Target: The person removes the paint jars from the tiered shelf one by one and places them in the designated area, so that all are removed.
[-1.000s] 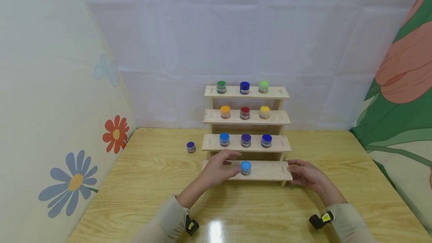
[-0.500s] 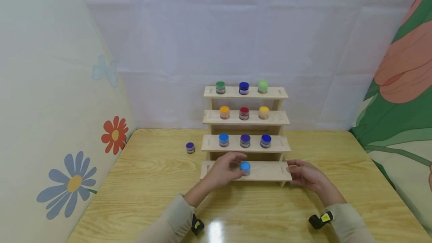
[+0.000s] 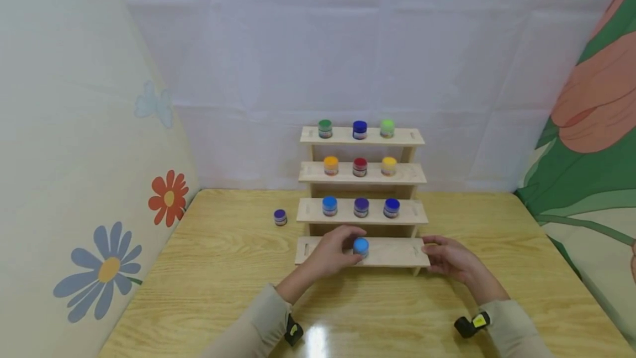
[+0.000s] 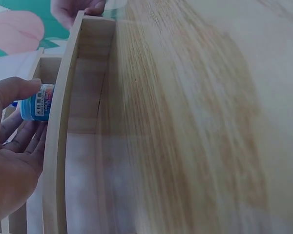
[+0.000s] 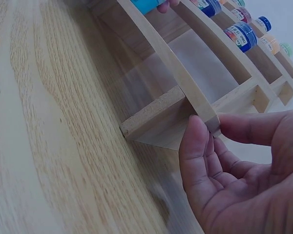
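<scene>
A light blue paint jar (image 3: 361, 247) stands upright on the lowest step of a four-tier wooden display stand (image 3: 392, 252). My left hand (image 3: 329, 253) holds this jar between thumb and fingers; in the left wrist view the thumb lies against the jar (image 4: 37, 102) and the fingers are on its other side. At the right end of that same step, my right hand (image 3: 453, 259) pinches the board edge, as the right wrist view shows with thumb and fingertips on either side of the wood. Part of the left fingers is hidden behind the jar.
Several paint jars line the upper steps, among them a blue jar (image 3: 329, 206), a purple jar (image 3: 361, 207), a red jar (image 3: 360, 167) and a green jar (image 3: 325, 129). A small purple-lidded jar (image 3: 280, 217) sits on the wooden table (image 3: 223, 247), left of the stand.
My left hand has moved slightly right, closing in around the light blue jar, which stays about where it was. The right hand keeps its place at the step's end.
</scene>
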Tool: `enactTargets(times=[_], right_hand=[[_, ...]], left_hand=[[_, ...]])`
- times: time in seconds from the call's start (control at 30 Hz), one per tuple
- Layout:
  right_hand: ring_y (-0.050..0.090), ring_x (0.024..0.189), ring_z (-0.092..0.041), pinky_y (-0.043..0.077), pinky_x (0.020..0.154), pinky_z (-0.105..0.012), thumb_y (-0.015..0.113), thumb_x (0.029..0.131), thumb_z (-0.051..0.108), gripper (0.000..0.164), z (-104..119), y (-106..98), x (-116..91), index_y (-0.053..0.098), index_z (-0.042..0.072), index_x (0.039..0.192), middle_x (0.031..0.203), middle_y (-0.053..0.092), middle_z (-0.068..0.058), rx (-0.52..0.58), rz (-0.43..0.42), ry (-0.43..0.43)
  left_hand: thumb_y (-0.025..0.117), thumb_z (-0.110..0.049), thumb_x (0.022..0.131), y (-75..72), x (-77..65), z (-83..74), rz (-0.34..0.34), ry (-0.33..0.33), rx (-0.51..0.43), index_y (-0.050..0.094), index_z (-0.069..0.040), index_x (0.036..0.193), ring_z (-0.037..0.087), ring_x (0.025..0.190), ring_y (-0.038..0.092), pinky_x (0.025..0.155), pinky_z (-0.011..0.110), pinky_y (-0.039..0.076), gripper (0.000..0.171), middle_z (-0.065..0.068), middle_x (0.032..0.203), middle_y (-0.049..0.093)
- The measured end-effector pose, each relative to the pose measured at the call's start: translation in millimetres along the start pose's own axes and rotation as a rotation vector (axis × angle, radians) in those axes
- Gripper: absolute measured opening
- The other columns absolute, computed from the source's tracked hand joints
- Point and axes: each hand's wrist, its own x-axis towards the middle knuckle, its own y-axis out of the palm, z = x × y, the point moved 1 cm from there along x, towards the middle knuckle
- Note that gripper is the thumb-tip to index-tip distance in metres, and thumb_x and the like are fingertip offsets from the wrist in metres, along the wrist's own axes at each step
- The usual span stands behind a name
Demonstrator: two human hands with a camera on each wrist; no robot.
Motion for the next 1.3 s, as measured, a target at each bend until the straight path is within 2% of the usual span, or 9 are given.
enactTargets(times=[0.27,0.5,0.73,0.87,1.1,1.3], right_hand=[[0.068,0.081,-0.013,0.059,0.067,-0.024,0.057,0.1,0.009,0.058,1,1,-1,0.031,-0.011,0.148,0.095,0.071,-0.002,-0.015,-0.001,0.005],[0.068,0.083,-0.013,0.06,0.067,-0.024,0.058,0.1,0.009,0.06,-1,1,0,0.029,-0.011,0.149,0.096,0.071,-0.002,-0.018,0.005,0.002],[0.068,0.083,-0.012,0.06,0.068,-0.024,0.058,0.101,0.01,0.062,-2,0,0,0.027,-0.011,0.15,0.096,0.071,-0.001,-0.02,0.009,-0.003],[0.067,0.084,-0.012,0.06,0.068,-0.024,0.058,0.101,0.011,0.062,-1,0,-1,0.027,-0.011,0.15,0.096,0.071,-0.001,-0.028,0.003,0.0],[0.067,0.085,-0.013,0.06,0.069,-0.025,0.058,0.101,0.011,0.063,-1,0,-1,0.026,-0.011,0.15,0.097,0.07,-0.002,-0.038,-0.002,0.005],[0.067,0.083,-0.012,0.06,0.068,-0.024,0.057,0.101,0.01,0.062,-1,1,-1,0.026,-0.011,0.15,0.096,0.071,-0.002,-0.028,-0.002,0.007]], left_hand=[[0.078,-0.009,0.089,2.3,2.2,-1.8,0.003,-0.021,0.044,0.065,-0.008,0.126,0.022,0.111,0.062,0.097,0.037,0.055,0.039,0.005,0.121,0.064],[0.08,-0.01,0.088,-4.5,-3.0,-4.0,-0.012,-0.022,0.019,0.068,-0.01,0.121,0.021,0.108,0.064,0.095,0.033,0.057,0.035,0.002,0.116,0.066],[0.079,-0.008,0.087,-25.0,-15.7,-4.6,-0.031,0.03,0.024,0.067,-0.008,0.12,0.024,0.112,0.064,0.096,0.036,0.057,0.035,0.006,0.121,0.066],[0.079,-0.006,0.087,-37.5,-24.1,-1.2,-0.039,0.021,-0.001,0.067,-0.006,0.12,0.027,0.112,0.064,0.096,0.037,0.058,0.035,0.009,0.123,0.065],[0.079,-0.006,0.087,-58.7,-41.2,4.9,-0.074,-0.011,0.007,0.066,-0.007,0.121,0.028,0.111,0.065,0.096,0.039,0.058,0.035,0.009,0.126,0.065],[0.078,-0.006,0.088,-78.8,-55.0,14.0,-0.104,0.017,0.054,0.066,-0.004,0.12,0.03,0.109,0.066,0.094,0.042,0.059,0.034,0.012,0.123,0.066]])
